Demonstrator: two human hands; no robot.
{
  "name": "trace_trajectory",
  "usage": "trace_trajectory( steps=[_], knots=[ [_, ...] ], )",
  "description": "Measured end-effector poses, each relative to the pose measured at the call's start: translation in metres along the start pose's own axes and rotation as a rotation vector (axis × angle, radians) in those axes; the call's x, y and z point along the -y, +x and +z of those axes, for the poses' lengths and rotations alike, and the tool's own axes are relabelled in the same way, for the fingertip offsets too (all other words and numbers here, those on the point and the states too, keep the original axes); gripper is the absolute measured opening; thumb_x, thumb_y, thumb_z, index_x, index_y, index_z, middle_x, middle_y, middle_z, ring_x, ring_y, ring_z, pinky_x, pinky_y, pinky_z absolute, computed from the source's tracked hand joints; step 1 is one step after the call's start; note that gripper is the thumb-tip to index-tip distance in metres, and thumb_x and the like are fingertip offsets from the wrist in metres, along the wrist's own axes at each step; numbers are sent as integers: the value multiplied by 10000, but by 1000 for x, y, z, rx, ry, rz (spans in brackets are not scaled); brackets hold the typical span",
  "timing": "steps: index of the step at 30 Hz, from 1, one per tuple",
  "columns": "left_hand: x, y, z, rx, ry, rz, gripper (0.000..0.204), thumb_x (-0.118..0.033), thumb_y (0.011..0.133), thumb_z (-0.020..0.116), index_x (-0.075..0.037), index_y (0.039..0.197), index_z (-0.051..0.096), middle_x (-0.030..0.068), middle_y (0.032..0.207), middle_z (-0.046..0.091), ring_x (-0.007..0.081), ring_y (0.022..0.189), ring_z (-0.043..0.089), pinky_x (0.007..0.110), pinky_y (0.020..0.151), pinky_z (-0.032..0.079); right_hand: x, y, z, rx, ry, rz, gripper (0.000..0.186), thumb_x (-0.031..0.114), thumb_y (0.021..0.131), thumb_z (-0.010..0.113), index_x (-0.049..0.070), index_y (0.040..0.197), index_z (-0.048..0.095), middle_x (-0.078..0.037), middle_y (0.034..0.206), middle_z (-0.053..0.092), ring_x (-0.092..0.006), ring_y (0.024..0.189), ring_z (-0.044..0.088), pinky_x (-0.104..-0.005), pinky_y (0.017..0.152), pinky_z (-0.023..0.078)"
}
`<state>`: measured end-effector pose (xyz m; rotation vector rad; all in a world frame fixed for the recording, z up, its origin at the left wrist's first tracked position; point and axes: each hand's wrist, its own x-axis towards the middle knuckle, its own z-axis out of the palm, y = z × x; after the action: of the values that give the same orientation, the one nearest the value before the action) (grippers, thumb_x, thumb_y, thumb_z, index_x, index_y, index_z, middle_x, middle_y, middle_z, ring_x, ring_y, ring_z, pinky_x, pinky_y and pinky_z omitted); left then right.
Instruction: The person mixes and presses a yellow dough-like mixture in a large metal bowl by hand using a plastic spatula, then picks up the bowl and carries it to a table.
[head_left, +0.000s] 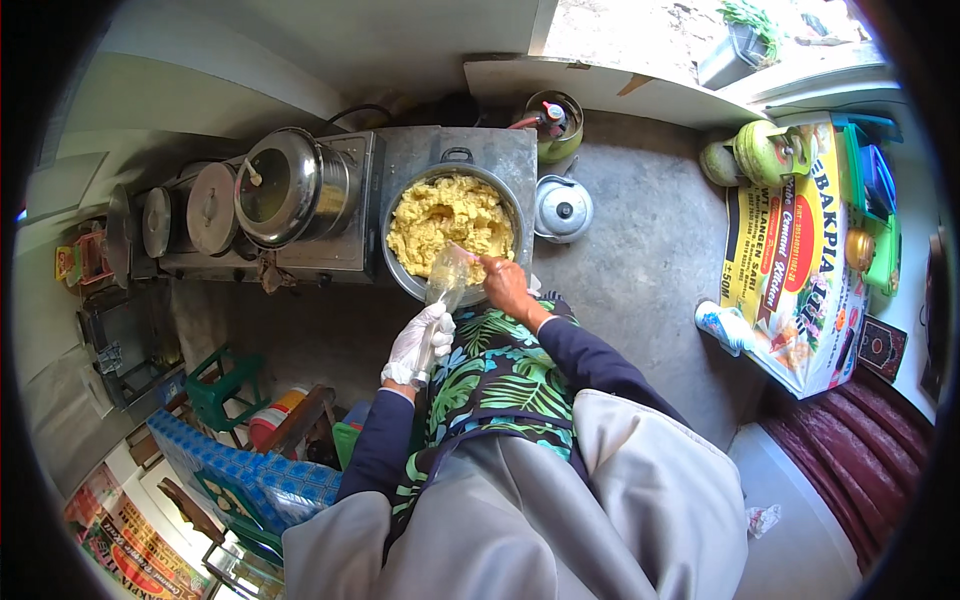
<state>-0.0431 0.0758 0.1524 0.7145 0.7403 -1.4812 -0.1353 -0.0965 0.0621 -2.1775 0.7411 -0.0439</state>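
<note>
A large metal pot [512, 200] of lumpy yellow mash [425, 215] sits on a metal counter [410, 145] in front of me. My left hand [420, 345], in a white glove, grips a long clear plastic bag [446, 280] that reaches up over the pot's near edge. My right hand [508, 285], bare, is closed on a pink utensil [466, 252] at the pot's near side, just right of the bag. The utensil's far end lies at the mash by the bag's top; how far inside the bag it is, I cannot tell.
Lidded pots [212, 210] stand on a stove to the left, a kettle [562, 210] and gas cylinder [550, 140] right of the counter. Green cylinders [760, 150] and a bright printed board [790, 270] are further right. A green stool [210, 385] and blue-covered furniture [260, 465] are lower left.
</note>
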Motion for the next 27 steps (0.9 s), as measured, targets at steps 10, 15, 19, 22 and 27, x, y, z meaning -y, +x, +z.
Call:
trace_trajectory(
  steps=[10,15,19,22,27],
  knots=[
    [16,1,-1,286,-476,-78,307,-316,948,426,-161,1190,533,-12,655,458,97,468,423,259,426,378,-11,-6,12,-17,-4,-37,294,-6,701,472,73,971,555,-181,804,605,-373,705,591,-459,591,459],
    [14,-5,-10,321,-424,-22,299,-336,945,428,-158,1156,544,1,645,467,103,447,435,256,408,384,12,-18,-1,-91,112,-110,314,6,682,492,83,983,540,-172,784,593,-370,708,588,-467,600,454],
    [8,-7,-1,122,-279,2,247,-344,940,435,-163,1078,533,5,620,476,102,412,437,266,351,374,24,-23,0,-1,101,-228,314,4,669,502,65,975,545,-165,755,590,-372,701,584,-451,589,457],
    [8,-6,2,157,-269,-54,288,-321,944,431,-217,1207,487,17,641,484,101,412,437,263,351,379,-3,2,-3,2,85,-140,306,6,664,508,63,962,546,-168,741,587,-370,709,588,-453,594,460],
    [6,-6,-24,219,-374,-54,309,-364,920,464,-75,996,539,39,654,512,125,441,461,291,403,410,46,-20,-3,4,195,-321,322,-2,670,496,64,978,566,-173,734,590,-367,684,589,-453,589,457]
  ],
)
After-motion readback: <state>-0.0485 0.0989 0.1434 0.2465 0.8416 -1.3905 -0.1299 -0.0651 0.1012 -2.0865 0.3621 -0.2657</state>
